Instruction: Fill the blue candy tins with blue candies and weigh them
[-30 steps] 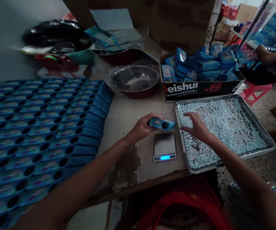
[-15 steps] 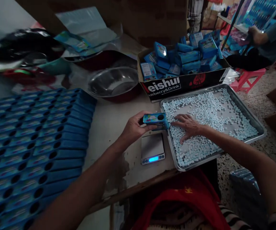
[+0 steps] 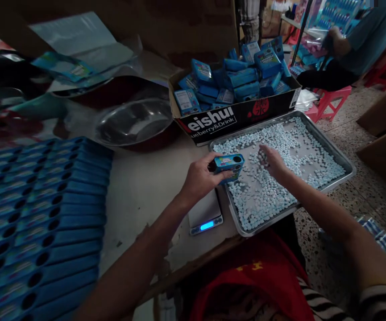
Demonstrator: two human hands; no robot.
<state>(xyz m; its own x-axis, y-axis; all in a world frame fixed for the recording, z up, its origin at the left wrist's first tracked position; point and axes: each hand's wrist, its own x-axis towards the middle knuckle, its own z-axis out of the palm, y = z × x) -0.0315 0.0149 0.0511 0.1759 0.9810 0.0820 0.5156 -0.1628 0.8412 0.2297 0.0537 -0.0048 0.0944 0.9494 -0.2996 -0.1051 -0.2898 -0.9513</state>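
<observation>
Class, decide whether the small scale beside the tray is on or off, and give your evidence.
On: the scale has a display glowing bright blue, though no figures are readable.

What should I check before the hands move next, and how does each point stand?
1. Left hand holding the box: ok.
2. Right hand over the tray: ok.
3. Pieces gripped by the right hand: cannot tell.
4. Scale display lit: ok.
5. Scale reading legible: not ok, blurred.
6. Box free of the tray's rim: cannot tell.
</observation>
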